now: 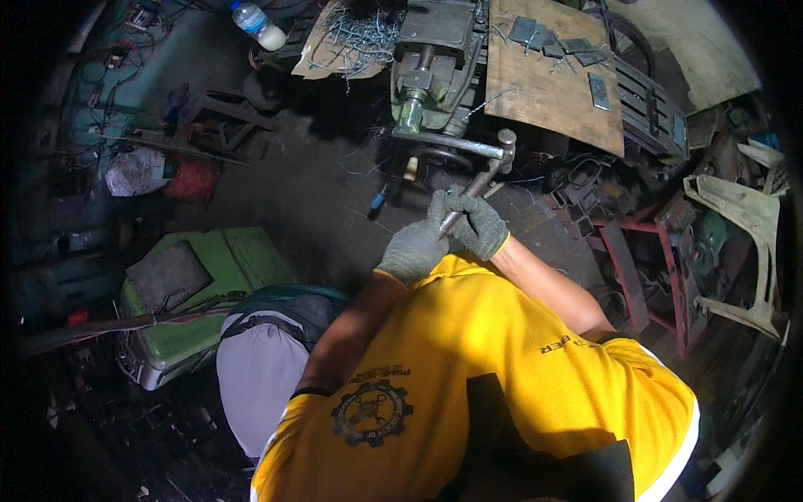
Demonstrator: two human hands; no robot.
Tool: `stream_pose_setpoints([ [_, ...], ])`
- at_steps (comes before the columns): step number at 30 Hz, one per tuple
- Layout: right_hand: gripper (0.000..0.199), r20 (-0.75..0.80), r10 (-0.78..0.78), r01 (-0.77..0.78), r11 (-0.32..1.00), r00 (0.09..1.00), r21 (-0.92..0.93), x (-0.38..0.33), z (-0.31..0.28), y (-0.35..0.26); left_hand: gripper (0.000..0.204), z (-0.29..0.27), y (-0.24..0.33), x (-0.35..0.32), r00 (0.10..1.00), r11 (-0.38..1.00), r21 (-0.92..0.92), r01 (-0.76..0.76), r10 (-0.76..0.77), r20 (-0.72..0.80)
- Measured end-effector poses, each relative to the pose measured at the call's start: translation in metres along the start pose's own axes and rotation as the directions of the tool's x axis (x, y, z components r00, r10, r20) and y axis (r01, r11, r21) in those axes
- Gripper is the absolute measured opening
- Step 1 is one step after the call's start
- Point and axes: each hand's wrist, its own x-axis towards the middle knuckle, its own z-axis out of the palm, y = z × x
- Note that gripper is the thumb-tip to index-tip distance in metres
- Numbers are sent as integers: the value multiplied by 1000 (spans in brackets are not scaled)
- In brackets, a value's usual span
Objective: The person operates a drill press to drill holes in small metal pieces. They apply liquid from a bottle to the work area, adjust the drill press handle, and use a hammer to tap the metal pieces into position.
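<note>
My left hand (413, 249), in a grey knitted glove, is closed around the lower end of a dark metal bar (477, 186). My right hand (480, 227), gloved alike, curls round the same bar from the other side. The bar slants up to the right and ends in a rounded, hammer-like head (507, 151). That head meets the end of a lighter metal arm (456, 144), which reaches across from a heavy bench vise (428, 63) with a thick screw. Whether the bar and the arm are joined, I cannot tell.
Right of the vise, a wooden board (548, 92) carries several flat metal plates (559, 43). Wire scraps (355, 40) lie on cardboard at its left, near a plastic bottle (258, 25). A green metal case (209, 284) stands left; a red frame (661, 276) and a pale plastic chair (753, 226) stand right.
</note>
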Motion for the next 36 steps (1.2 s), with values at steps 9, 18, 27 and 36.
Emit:
stream_pose_setpoints([
  [9,17,134,-93,114,981,987,-158,3,4,10,86,-4,-1,-18,975,998,-59,-16,3,-223],
  [18,13,125,-316,333,783,941,-526,-14,1,21,71,21,-19,-14,955,961,-102,-257,236,-182],
  [27,25,339,-614,700,648,713,-300,-91,128,-27,79,-22,41,-19,722,835,6,-550,479,-500],
  [36,31,289,-538,564,464,792,-683,-53,131,9,80,-14,26,-15,875,948,-236,-212,77,-477],
])
